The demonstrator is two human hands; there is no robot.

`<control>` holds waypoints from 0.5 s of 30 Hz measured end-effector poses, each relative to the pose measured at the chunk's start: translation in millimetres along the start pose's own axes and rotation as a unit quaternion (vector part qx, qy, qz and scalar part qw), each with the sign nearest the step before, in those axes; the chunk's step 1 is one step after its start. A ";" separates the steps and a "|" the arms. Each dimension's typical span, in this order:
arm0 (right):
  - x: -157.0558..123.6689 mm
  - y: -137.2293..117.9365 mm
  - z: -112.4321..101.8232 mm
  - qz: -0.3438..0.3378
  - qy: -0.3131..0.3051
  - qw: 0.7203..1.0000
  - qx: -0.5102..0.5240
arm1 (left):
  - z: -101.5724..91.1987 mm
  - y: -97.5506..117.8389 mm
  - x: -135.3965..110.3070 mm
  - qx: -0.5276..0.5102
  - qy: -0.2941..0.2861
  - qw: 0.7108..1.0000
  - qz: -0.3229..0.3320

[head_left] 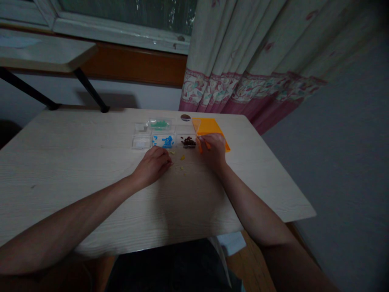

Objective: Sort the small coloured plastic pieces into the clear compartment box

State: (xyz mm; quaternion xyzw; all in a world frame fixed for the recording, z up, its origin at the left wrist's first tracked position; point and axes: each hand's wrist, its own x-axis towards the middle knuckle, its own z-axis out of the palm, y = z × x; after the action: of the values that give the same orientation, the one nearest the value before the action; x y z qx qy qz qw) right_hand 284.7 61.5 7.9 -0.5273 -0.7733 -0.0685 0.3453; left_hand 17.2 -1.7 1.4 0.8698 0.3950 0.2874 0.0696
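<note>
My left hand (155, 163) rests low over the table, its fingers curled together beside some small yellow pieces (182, 157); anything between the fingertips is too small to make out. At the right end of a clear plastic compartment box (142, 144) is my right hand (215, 151), with thumb and fingers drawn together. What it holds, if anything, cannot be seen. Blue pieces (167, 141) and dark brown pieces (189, 142) lie in separate front compartments. Green pieces (161, 124) fill one behind. Part of an orange sheet or folder (209, 125) is hidden by the right hand.
A small dark round object (185, 117) lies behind the box. A raised shelf (45, 50) on black legs stands at the back left of the wooden table (121, 219). A patterned curtain (243, 61) hangs beyond the far edge, beside a window.
</note>
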 end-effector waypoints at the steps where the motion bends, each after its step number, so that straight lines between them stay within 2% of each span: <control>1: -1.0 -5.1 -1.3 -0.028 -0.009 0.999 0.013 | -0.4 -0.8 0.5 -0.008 0.011 1.000 -0.007; 5: -9.8 -34.3 -4.8 -0.153 -0.060 0.984 0.071 | -2.2 -4.0 2.7 -0.039 0.054 0.997 -0.044; 7: -15.2 -51.4 -5.0 -0.181 -0.090 0.975 0.088 | -3.0 -4.6 3.4 -0.054 0.066 0.995 -0.056; 11: -21.7 -76.4 -1.7 -0.149 -0.134 0.975 0.100 | -3.5 -3.6 4.2 -0.076 0.059 0.994 -0.055; 15: -23.8 -81.6 3.5 -0.133 -0.151 0.973 0.111 | -3.0 -3.0 4.5 -0.083 0.055 0.994 -0.052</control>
State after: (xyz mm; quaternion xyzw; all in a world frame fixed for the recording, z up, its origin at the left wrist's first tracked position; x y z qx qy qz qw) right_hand 217.6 9.5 11.9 -0.3824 -0.8825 0.0525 0.2688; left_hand 15.9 3.2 4.9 0.8221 0.4177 0.3626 0.1348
